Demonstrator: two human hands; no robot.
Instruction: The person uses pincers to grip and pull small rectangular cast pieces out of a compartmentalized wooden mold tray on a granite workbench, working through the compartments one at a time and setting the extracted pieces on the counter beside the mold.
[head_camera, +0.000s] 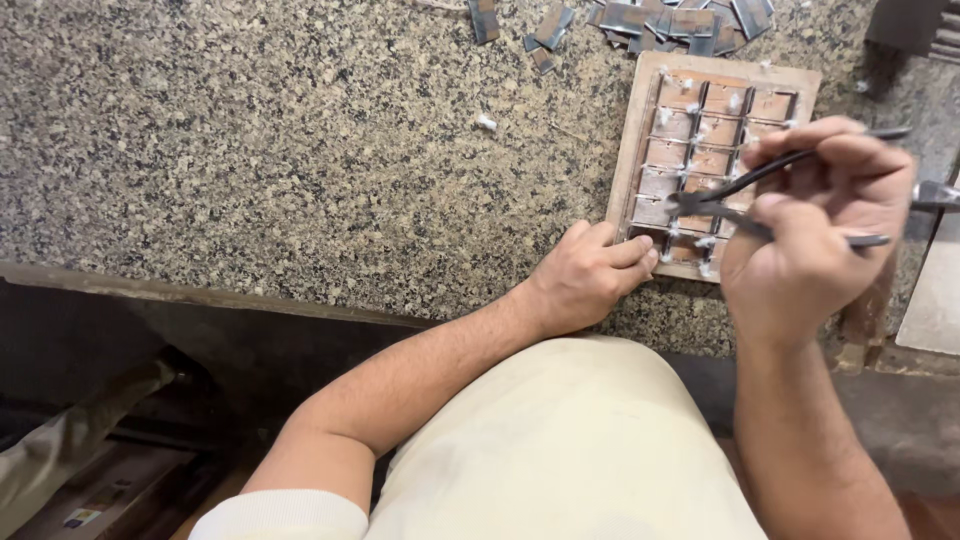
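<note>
The right hand (815, 225) is closed around a pair of black pliers (760, 195), and the tool's tip points toward nine o'clock, right over a wooden tray (640, 130) full of small brown tiles (712, 100). The left hand (590, 272) holds nothing; its curled fingers press on the tray's near corner, at about seven o'clock. The tray lies on a speckled stone table (300, 150). More loose tiles (660, 20) sit in a pile at twelve o'clock from the tray.

small coloured label (82, 517) on flat box, bottom left corner
</note>
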